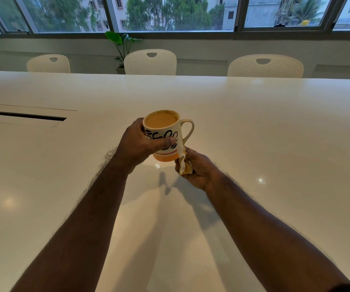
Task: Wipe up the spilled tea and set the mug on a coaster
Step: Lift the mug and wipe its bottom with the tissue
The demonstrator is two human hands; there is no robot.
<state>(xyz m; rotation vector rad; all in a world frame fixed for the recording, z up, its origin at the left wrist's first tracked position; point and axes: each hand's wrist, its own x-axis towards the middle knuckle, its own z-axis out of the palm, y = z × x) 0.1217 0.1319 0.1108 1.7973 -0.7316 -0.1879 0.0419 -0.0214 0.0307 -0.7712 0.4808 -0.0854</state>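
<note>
— Where was the mug point(164, 133)?

— Held up above the white table point(254, 127), near the middle of the view, upright, with milky tea almost to the rim. Its handle point(188, 128) pointed to the person's right. It had dark bean shapes on its side and an orange band at the base.

— Who had hold of it?

— The left hand point(137, 144) was wrapped round the body of the mug, thumb across the front.

— And the other one?

— The right hand point(198, 168) was clenched on a crumpled, tea-stained tissue point(184, 165), just below the handle, and the tissue's top edge touched the mug's lower side.

— Anything on the tabletop?

— A dark slot point(22, 115) lay well off to the left. White chairs point(150, 62) stood along the far edge under the windows point(169, 13), with a potted plant point(120, 46) between two of them.
</note>
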